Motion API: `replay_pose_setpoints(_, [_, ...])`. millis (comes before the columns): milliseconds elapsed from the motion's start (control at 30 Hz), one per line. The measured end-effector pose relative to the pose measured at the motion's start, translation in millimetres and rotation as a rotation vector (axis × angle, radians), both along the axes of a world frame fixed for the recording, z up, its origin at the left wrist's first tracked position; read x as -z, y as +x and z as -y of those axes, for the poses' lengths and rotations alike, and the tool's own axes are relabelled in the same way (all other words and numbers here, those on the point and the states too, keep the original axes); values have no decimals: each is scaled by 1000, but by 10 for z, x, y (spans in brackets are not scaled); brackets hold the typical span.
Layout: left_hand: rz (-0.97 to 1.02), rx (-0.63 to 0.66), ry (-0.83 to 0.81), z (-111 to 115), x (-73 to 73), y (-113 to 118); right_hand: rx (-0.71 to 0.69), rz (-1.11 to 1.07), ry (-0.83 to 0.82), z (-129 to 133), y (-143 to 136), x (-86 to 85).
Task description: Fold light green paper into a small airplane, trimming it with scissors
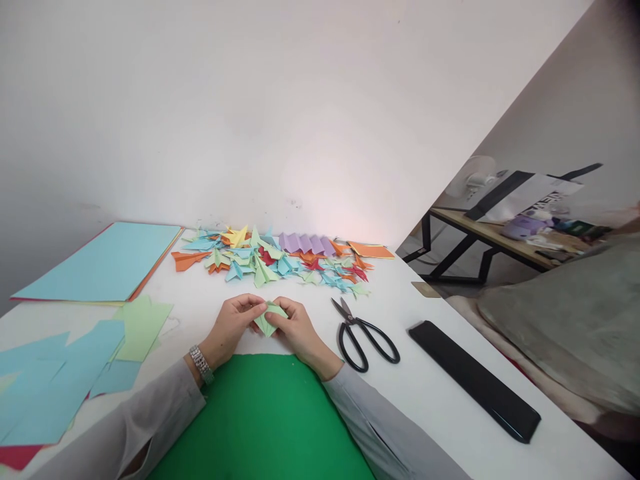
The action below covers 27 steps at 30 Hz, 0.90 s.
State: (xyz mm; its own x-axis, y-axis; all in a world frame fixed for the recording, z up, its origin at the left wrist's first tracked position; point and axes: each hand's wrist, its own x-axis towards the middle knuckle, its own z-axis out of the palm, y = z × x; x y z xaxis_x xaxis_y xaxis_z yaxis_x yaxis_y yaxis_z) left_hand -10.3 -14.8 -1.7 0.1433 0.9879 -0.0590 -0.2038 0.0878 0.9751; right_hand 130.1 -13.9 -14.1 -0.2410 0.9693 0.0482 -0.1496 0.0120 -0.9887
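Between my two hands is a small folded piece of light green paper [269,323], creased and pointed at its lower end. My left hand [236,325] pinches its left side, thumb on top. My right hand [299,328] grips the right side, its thumb pressed across the paper's face. The fingers behind the paper are partly hidden. Just beyond my hands lies a pile of small folded paper shapes [264,272] in green, blue, orange, red and yellow, several like paper planes. Black-handled scissors [356,325] rest to the right of my right hand, blades slightly apart.
A stack of large coloured sheets [107,260] lies at the back left, with loose cut blue sheets [65,380] nearer me. Purple pleated paper [306,244] and orange paper pieces [373,250] sit near the wall. On the right is a long black case [475,380], close to the table's edge.
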Motion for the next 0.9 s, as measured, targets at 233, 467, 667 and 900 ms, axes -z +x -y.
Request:
replay_pose_setpoints(233, [68, 70, -40, 11, -8, 7, 0, 71, 51, 30, -6, -59])
replay_pose_setpoints(467, [78, 70, -45, 2, 9, 2, -2, 73, 46, 39, 1, -73])
replay_pose_setpoints(667, [47, 97, -14, -5, 12, 3, -1, 4, 23, 29, 3, -51])
replay_pose_setpoints(900, [44, 95, 7, -14, 61, -6, -56, -83, -2, 2, 1, 15])
